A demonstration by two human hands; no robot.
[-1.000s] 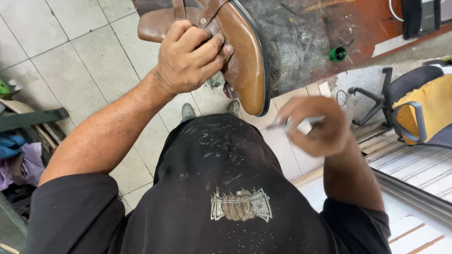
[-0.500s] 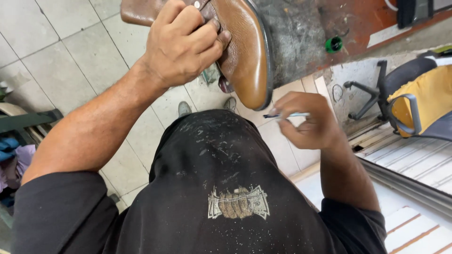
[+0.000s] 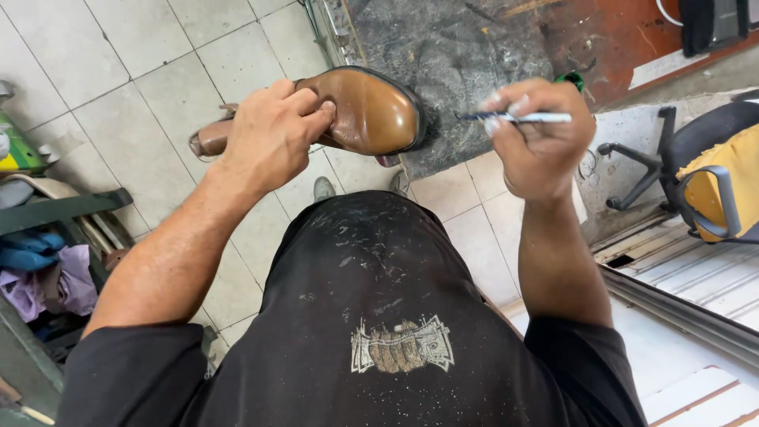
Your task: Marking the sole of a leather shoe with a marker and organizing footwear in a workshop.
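Roughly, by label:
Left hand (image 3: 273, 130): closed around the waist of a brown leather shoe (image 3: 368, 111), fingers curled over the upper, thumb side pressing into the leather; likely clamped that way to keep the shoe from rocking.
Shoe position: upper centre of the frame, toe resting against the edge of a dark, scuffed work surface (image 3: 466, 55), heel end hanging out over the tiled floor (image 3: 118, 71).
Shoe axis: long axis near horizontal across the frame, toe pointing right, heel end pointing left and slightly down.
Right hand (image 3: 541, 138): pinched shut on a thin pen-like tool (image 3: 522, 118), held level, dark tip aimed left toward the toe, just apart from it.
Grip reason: fingertip hold probably suited to fine, controlled marks.
Surroundings: chair with yellow cushion (image 3: 711, 182) at right edge; cluttered rack (image 3: 47, 237) at left edge.
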